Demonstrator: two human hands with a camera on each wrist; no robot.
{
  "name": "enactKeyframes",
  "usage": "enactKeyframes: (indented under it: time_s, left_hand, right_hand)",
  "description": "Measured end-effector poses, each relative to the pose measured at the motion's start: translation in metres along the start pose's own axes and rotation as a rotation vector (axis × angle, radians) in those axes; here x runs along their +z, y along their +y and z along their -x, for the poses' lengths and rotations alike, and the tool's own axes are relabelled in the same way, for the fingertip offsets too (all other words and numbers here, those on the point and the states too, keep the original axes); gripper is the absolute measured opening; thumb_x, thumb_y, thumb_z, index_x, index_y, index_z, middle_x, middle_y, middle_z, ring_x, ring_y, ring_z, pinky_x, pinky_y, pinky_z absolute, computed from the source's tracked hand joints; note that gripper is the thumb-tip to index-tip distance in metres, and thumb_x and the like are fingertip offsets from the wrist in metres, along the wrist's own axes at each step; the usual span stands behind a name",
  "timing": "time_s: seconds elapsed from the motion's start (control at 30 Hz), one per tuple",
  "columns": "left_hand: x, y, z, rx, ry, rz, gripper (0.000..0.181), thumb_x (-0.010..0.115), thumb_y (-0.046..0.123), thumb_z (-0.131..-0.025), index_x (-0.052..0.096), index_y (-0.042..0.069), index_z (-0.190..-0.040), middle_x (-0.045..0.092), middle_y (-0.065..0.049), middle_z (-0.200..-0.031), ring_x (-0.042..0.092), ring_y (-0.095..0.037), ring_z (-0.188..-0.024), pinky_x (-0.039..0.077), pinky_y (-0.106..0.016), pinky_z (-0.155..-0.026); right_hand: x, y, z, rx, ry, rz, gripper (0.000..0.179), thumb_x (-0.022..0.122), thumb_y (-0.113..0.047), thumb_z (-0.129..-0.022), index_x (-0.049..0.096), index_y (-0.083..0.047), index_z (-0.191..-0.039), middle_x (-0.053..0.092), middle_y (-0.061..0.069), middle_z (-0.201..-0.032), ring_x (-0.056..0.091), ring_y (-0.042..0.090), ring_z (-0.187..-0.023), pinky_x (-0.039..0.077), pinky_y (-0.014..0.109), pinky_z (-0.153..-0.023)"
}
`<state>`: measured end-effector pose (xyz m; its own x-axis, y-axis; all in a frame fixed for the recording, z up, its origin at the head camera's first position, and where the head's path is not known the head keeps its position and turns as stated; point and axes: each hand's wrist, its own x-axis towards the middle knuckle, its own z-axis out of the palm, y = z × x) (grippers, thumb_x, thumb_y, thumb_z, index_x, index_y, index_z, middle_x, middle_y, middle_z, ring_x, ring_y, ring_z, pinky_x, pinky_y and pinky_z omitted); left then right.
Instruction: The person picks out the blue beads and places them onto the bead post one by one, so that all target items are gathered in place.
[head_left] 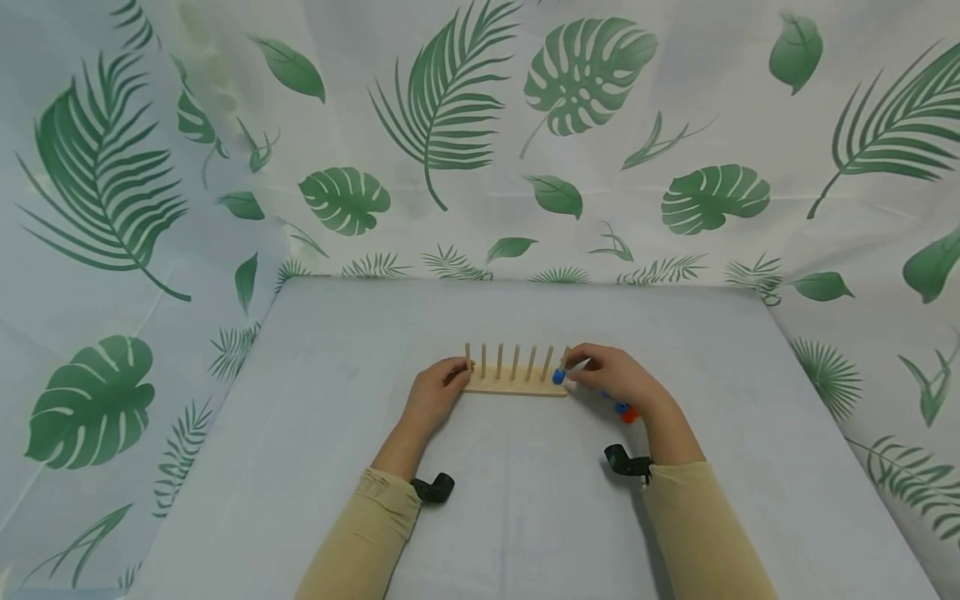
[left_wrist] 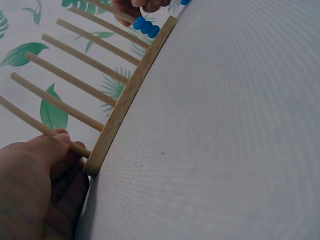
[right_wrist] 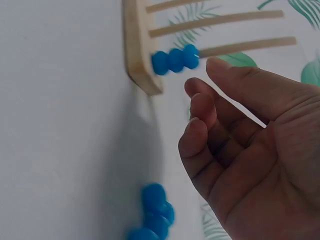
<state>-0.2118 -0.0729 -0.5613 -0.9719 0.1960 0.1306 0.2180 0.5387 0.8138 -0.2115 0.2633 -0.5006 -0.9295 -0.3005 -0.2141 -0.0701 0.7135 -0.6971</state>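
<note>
A wooden peg board [head_left: 517, 387] with a row of several upright pegs stands on the table. At its left end my left hand [head_left: 433, 398] grips the end peg, the thumb [left_wrist: 61, 139] pressed against it and the other fingers behind. Three blue beads [right_wrist: 175, 60] are stacked at the foot of the rightmost peg; the other pegs are bare. My right hand [head_left: 618, 375] is beside that peg, its thumb and bent fingers spread apart just off the top bead, nothing between them.
Loose blue beads [right_wrist: 156, 212] lie on the table below the right hand, with a red piece [head_left: 630, 415] beside them in the head view. The white tabletop [head_left: 480, 500] backs onto a leaf-print curtain [head_left: 465, 225]. Each wrist carries a black camera [head_left: 626, 461].
</note>
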Motion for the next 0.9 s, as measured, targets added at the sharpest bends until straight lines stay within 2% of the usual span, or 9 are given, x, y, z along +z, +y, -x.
enactKeyframes:
  time_s: [0.23, 0.47, 0.67, 0.9]
  left_hand:
    - [0.000, -0.001, 0.000, 0.006, 0.005, -0.005, 0.029, 0.062, 0.034, -0.098, 0.068, 0.020, -0.122, 0.070, -0.002, -0.123, 0.064, -0.021, -0.117, 0.053, -0.040, -0.100]
    - [0.001, -0.001, 0.000, 0.009, 0.004, -0.002, 0.029, 0.062, 0.034, -0.098, 0.069, 0.020, -0.122, 0.070, -0.002, -0.123, 0.064, -0.020, -0.117, 0.053, -0.039, -0.100]
    - [0.001, -0.001, 0.000, -0.001, -0.001, -0.006, 0.029, 0.062, 0.034, -0.098, 0.069, 0.020, -0.122, 0.069, -0.002, -0.123, 0.064, -0.020, -0.118, 0.053, -0.039, -0.100]
    - [0.001, -0.001, 0.000, -0.008, -0.003, -0.007, 0.029, 0.062, 0.033, -0.098, 0.068, 0.020, -0.123, 0.069, -0.001, -0.124, 0.064, -0.020, -0.118, 0.052, -0.039, -0.101]
  right_hand:
    - [-0.021, 0.003, 0.013, 0.033, 0.039, 0.029, 0.028, 0.062, -0.034, -0.098, 0.065, -0.022, -0.123, 0.066, 0.002, -0.120, 0.061, 0.022, -0.098, 0.052, 0.032, -0.080]
    - [-0.037, 0.022, 0.030, 0.079, 0.053, 0.025, 0.034, 0.060, -0.039, -0.099, 0.062, -0.020, -0.128, 0.064, 0.006, -0.124, 0.058, 0.025, -0.101, 0.054, 0.034, -0.079]
    - [-0.047, 0.039, 0.045, 0.119, 0.072, 0.008, 0.039, 0.059, -0.042, -0.098, 0.061, -0.017, -0.128, 0.064, 0.008, -0.126, 0.058, 0.027, -0.107, 0.055, 0.040, -0.087]
    - [-0.052, 0.059, 0.057, 0.191, 0.056, 0.000, 0.040, 0.061, -0.042, -0.097, 0.062, -0.015, -0.127, 0.063, 0.013, -0.123, 0.058, 0.025, -0.098, 0.052, 0.032, -0.080]
